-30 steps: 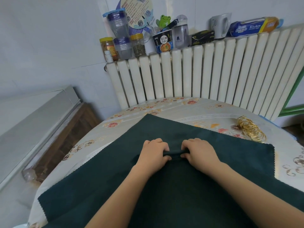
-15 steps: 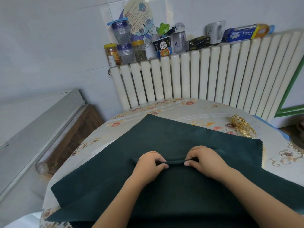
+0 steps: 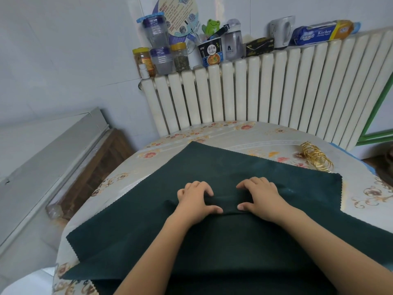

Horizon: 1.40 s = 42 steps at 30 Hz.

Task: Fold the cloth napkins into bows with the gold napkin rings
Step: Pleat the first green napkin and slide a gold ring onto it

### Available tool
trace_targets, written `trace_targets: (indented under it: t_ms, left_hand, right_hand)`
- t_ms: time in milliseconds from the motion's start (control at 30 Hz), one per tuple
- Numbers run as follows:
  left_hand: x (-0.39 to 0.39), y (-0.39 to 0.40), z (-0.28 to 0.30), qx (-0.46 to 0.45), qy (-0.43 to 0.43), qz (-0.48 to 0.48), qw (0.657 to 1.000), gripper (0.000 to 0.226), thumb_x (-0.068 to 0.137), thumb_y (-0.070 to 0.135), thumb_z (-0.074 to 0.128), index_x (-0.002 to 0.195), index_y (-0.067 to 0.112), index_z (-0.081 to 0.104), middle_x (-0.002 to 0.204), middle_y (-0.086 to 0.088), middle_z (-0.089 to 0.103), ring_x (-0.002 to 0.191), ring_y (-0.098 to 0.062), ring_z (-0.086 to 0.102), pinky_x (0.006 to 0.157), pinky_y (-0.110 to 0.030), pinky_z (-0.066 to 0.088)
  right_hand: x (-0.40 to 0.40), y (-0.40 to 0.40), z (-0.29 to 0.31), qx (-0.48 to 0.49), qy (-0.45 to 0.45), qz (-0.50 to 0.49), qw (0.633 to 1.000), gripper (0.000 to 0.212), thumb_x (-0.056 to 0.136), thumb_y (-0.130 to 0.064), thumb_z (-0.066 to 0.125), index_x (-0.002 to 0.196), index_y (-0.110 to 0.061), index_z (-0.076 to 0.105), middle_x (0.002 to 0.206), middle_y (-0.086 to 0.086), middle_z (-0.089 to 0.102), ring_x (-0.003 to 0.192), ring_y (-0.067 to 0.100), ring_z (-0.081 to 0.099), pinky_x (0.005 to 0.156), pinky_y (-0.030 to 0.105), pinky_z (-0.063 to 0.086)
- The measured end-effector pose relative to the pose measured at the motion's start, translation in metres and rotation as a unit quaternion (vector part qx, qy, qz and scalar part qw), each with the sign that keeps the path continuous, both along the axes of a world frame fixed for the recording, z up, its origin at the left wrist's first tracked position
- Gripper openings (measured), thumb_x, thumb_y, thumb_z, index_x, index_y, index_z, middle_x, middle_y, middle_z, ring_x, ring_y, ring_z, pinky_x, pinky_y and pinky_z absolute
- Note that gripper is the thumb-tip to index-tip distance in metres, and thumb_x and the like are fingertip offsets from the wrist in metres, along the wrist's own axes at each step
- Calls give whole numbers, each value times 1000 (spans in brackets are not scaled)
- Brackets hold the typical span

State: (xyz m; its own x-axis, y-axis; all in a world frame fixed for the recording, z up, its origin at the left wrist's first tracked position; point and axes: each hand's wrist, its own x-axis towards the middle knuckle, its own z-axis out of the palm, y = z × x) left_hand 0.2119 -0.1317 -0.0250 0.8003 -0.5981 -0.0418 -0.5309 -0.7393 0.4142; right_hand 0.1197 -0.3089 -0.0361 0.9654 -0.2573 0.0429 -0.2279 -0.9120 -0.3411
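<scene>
A dark green cloth napkin (image 3: 212, 165) lies spread on the round table, one corner pointing away from me. At its middle a raised pleat runs crosswise. My left hand (image 3: 195, 201) pinches the pleat's left part between thumb and curled fingers. My right hand (image 3: 259, 199) pinches its right part the same way, a short gap apart. A pile of several gold napkin rings (image 3: 316, 159) lies on the table at the far right, beyond the napkin's edge.
The table (image 3: 244, 135) has a floral plastic cover and stands against a white radiator (image 3: 265, 92). Jars, a noodle cup, a bottle and a kitchen-wrap box crowd the radiator top. A grey board (image 3: 49, 158) leans at the left.
Both hands have reached further forward and gathered a wider fold of the napkin; their fingers now spread over the pleat. The view has shifted slightly.
</scene>
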Motion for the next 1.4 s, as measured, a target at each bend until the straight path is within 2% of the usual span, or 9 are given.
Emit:
trace_targets:
  t_ms: [133, 267, 501, 767, 934, 1068, 1168, 1301, 1401]
  left_hand:
    - [0, -4, 7, 23, 65, 0, 998, 42, 72, 50, 74, 105, 36, 53, 105, 11, 50, 109, -14, 36, 90, -27, 25]
    - [-10, -4, 9, 25, -45, -34, 998, 23, 73, 47, 73, 77, 32, 56, 90, 11, 49, 101, -10, 41, 85, -25, 16]
    - [-32, 16, -2, -41, -153, -64, 985, 12, 83, 39, 65, 80, 31, 57, 89, 17, 49, 93, -3, 43, 84, -20, 16]
    - [-46, 40, -13, -37, -135, -104, 985, 17, 85, 43, 63, 93, 29, 68, 97, 19, 54, 100, -1, 45, 97, -25, 25]
    - [-51, 44, -9, -99, -22, -57, 993, 34, 88, 51, 54, 81, 22, 70, 87, 11, 57, 91, -4, 53, 83, -23, 41]
    - [-48, 37, -6, -91, 17, -26, 995, 18, 76, 38, 75, 67, 25, 66, 85, 8, 55, 81, -6, 55, 75, -22, 45]
    - [-42, 33, -3, -29, 17, -41, 999, 17, 73, 41, 76, 73, 30, 64, 95, 12, 53, 98, -7, 48, 88, -24, 36]
    - [-38, 27, 3, 9, 20, -39, 999, 34, 75, 43, 74, 97, 30, 51, 100, 13, 50, 103, -10, 41, 89, -27, 28]
    - [-39, 23, 10, 57, 28, -49, 997, 33, 79, 43, 71, 104, 28, 56, 94, 11, 47, 97, -13, 44, 92, -28, 29]
  right_hand:
    - [3, 1, 3, -30, 16, 16, 999, 39, 84, -47, 62, 118, -31, 54, 118, -7, 52, 116, 17, 39, 99, 31, 26]
    - [-5, 4, 2, -47, -40, 18, 998, 28, 83, -46, 63, 103, -28, 61, 102, -10, 47, 107, 14, 42, 93, 27, 25]
    - [-31, 10, 7, -57, -111, 61, 990, 21, 83, -44, 64, 91, -25, 61, 94, -10, 60, 97, 12, 49, 78, 23, 33]
    - [-51, 13, 13, -22, -45, 101, 994, 28, 81, -50, 64, 92, -24, 66, 95, -11, 56, 98, 10, 52, 74, 24, 39]
    - [-58, 14, 14, 41, -21, 84, 995, 44, 83, -57, 56, 71, -16, 67, 88, -7, 58, 77, 9, 56, 73, 31, 48]
    - [-54, 19, 15, 55, 0, 64, 996, 19, 74, -47, 73, 72, -30, 65, 96, -12, 54, 95, 8, 49, 80, 24, 40]
    - [-50, 18, 13, 27, 22, 47, 998, 28, 73, -50, 72, 81, -31, 53, 108, -10, 48, 108, 13, 40, 87, 27, 31]
    - [-44, 16, 14, 23, 73, 9, 997, 58, 72, -53, 72, 117, -27, 45, 116, -4, 53, 113, 18, 46, 92, 32, 33]
    - [-40, 20, 16, -19, 77, 22, 997, 46, 74, -52, 70, 111, -28, 56, 113, -6, 59, 112, 17, 51, 89, 31, 31]
